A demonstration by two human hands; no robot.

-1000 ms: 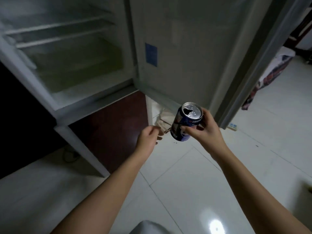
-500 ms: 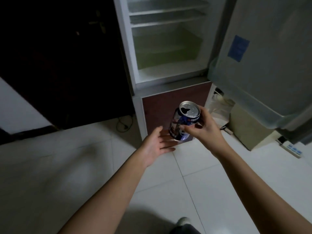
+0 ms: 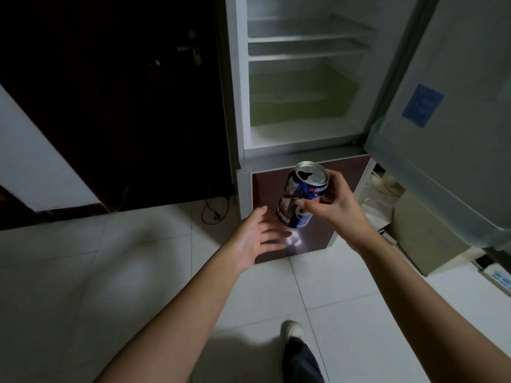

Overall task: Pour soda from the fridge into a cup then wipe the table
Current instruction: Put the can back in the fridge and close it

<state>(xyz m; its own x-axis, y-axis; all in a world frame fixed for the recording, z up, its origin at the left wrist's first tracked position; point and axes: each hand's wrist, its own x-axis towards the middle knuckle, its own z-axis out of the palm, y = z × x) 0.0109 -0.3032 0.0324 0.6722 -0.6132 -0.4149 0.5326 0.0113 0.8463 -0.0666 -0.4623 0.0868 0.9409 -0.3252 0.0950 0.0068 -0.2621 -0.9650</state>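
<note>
At frame centre the right hand (image 3: 336,208) grips the opened can (image 3: 301,199), tilted, before the open fridge (image 3: 304,78). The left hand (image 3: 255,236), fingers spread, is just left, empty.

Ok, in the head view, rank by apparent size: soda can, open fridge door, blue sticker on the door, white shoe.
1. Fridge door
2. Soda can
3. Blue sticker
4. White shoe, partly hidden by the trouser leg, so sticker versus shoe is unsure.

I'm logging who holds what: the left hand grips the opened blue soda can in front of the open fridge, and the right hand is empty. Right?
Not quite: the hands are swapped. The head view shows the right hand gripping the opened blue soda can in front of the open fridge, and the left hand is empty, palm open.
</note>
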